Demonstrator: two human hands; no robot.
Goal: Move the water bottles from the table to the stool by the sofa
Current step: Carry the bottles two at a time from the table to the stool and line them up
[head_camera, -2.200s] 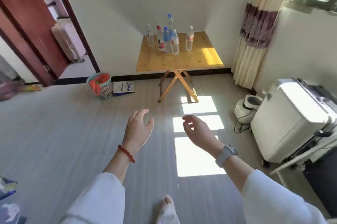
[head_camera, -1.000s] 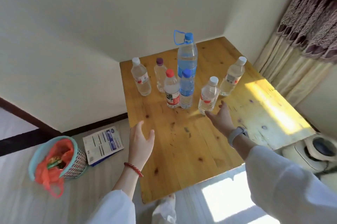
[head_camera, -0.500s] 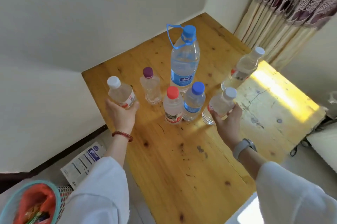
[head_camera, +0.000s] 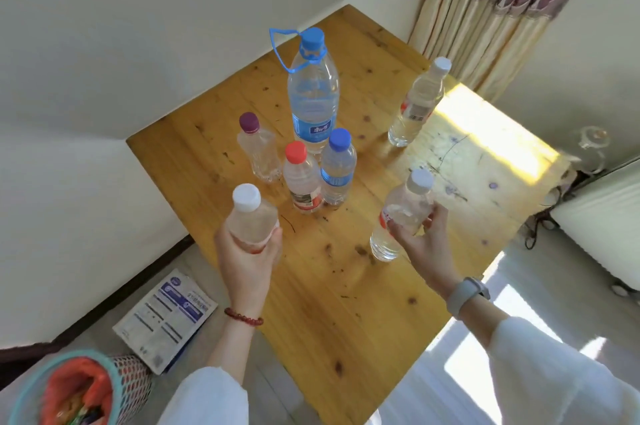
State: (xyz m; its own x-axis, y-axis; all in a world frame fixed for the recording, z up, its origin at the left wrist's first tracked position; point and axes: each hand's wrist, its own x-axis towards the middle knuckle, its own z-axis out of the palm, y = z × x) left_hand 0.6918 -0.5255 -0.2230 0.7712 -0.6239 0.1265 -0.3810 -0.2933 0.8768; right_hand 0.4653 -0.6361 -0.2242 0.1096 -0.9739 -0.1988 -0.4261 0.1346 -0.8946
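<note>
My left hand (head_camera: 247, 262) grips a white-capped water bottle (head_camera: 251, 217), lifted above the wooden table (head_camera: 346, 303). In my right hand (head_camera: 424, 244) is a second white-capped bottle (head_camera: 403, 210), tilted and raised off the table. Still standing on the table are a tall blue-capped bottle with a carry handle (head_camera: 313, 92), a purple-capped bottle (head_camera: 258, 147), a red-capped bottle (head_camera: 301, 179), a small blue-capped bottle (head_camera: 337, 166) and another white-capped bottle (head_camera: 417, 102) at the far right. No stool or sofa is in view.
A teal mesh waste basket (head_camera: 131, 386) with an orange bag and a printed leaflet (head_camera: 166, 320) lie on the floor to the left of the table. Curtains (head_camera: 485, 9) hang at the back right. A white appliance (head_camera: 602, 224) stands to the right.
I walked up to the table; both hands closed on white-capped bottles. Since half a second ago both bottles have been lifted and drawn back toward me.
</note>
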